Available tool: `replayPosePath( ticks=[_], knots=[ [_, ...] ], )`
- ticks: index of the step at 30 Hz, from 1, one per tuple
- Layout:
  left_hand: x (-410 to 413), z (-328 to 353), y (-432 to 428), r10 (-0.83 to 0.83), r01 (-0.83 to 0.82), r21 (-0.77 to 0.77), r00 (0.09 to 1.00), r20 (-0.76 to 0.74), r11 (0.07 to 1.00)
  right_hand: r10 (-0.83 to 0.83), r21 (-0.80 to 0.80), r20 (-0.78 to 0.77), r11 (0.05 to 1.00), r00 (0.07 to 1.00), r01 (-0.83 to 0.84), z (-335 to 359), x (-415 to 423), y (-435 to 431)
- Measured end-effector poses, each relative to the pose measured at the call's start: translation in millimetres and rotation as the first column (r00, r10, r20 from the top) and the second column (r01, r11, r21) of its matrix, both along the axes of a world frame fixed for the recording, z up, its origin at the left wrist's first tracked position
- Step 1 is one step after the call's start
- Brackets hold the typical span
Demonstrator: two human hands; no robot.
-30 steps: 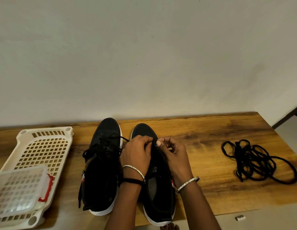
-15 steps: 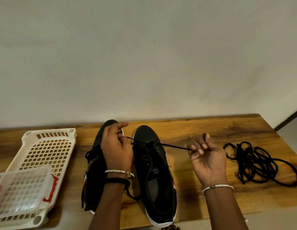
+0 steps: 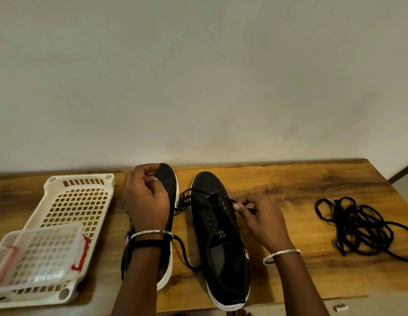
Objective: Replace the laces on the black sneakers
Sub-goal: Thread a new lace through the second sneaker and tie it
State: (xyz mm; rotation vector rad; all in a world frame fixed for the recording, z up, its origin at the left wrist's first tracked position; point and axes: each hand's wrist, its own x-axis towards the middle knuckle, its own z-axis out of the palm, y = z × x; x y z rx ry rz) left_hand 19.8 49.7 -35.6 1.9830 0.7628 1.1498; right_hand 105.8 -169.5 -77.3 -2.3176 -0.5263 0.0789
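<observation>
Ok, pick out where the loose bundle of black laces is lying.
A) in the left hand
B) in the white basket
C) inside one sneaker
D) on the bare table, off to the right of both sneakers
D: the loose laces lie on the wooden table, apart from the right hand, which pinches the lace threaded in the sneaker.

A brown wooden table (image 3: pixel 289 183) carries a white perforated plastic tray (image 3: pixel 80 201) at left, two black white-soled sneakers (image 3: pixel 221 236) in the middle, and tangled black laces (image 3: pixel 358 224) at right.
</observation>
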Motion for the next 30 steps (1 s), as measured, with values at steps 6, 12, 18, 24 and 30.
replayPosePath(
  ticks=[6, 12, 18, 24, 30],
  knots=[
    [-4, -7, 8, -0.15, 0.203, 0.067, 0.872, -0.465, 0.977, 0.287, 0.846, -0.521, 0.297, 0.804, 0.443, 28, 3, -7],
    [-8, 1, 1, -0.129, 0.244, 0.082, 0.735, -0.666, 0.966, 0.645, 0.755, -0.321, -0.267, 0.694, 0.598, 21, 9, -43],
    [-11, 7, -6, -0.117, 0.38, 0.111, 0.528, -0.841, 0.918, 0.088, 0.742, -0.602, 0.427, 0.794, 0.516, 31, 7, -31],
    [-10, 9, -4, -0.138, 0.373, 0.073, 0.509, -0.849, 0.925, 0.044, 0.156, -0.247, 0.988, 0.968, -0.005, 10, -1, -4],
    [-9, 5, 2, -0.369, 0.368, -0.088, 0.828, -0.421, 0.926, 0.009, 0.343, -0.298, 0.934, 0.954, 0.099, 8, 3, -10]
  ],
)
